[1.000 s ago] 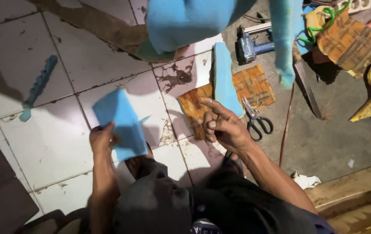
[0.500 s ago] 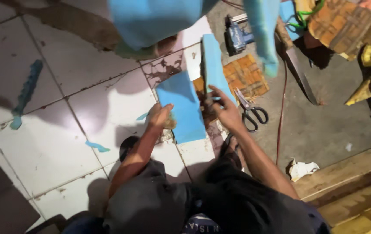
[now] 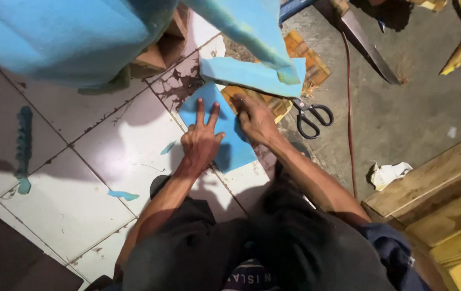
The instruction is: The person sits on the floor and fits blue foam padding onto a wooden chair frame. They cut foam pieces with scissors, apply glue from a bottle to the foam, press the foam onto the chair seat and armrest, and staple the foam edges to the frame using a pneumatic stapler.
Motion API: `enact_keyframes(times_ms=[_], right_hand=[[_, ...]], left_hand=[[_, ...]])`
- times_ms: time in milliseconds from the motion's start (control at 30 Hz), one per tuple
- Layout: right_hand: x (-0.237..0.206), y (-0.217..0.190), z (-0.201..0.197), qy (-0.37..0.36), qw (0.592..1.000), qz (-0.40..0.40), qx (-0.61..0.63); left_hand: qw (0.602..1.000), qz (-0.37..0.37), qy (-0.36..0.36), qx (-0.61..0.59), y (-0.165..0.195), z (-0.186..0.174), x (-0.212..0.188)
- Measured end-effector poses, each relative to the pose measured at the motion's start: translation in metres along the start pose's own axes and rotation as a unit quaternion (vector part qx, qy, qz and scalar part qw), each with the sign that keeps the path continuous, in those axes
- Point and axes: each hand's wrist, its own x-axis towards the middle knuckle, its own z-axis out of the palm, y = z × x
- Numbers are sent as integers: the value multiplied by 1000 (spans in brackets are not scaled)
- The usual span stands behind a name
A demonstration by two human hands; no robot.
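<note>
Head cam: left hand (image 3: 201,141) pressing blue foam sheet (image 3: 225,141) onto floor tiles (image 3: 106,156), fingers spread; right hand (image 3: 256,119) curling over its top edge. Risk: sheet sliding on smooth tile.

Blue foam sheet (image 3: 225,134): matt, soft-looking, smooth-faced. Floor tiles (image 3: 128,156): glossy white ceramic, stained and scuffed, with dark grout lines. Concrete floor (image 3: 424,102): grey, rough, dusty. Scissors (image 3: 310,116): dull metal blades, black plastic handles. Plank (image 3: 430,178): raw, unfinished wood. Scrap (image 3: 386,173): crumpled white paper.
</note>
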Motion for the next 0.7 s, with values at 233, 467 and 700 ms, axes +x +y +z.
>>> enact_keyframes(times_ms=[233, 467, 700], right_hand=[[43, -1, 0, -66, 996, -36, -45], [70, -10, 7, -82, 992, -20, -95], [46, 7, 3, -28, 992, -100, -66]], left_hand=[[999, 10, -26, -22, 1, 4, 7], [991, -40, -124, -41, 11, -7, 12], [982, -72, -167, -47, 17, -8, 19]])
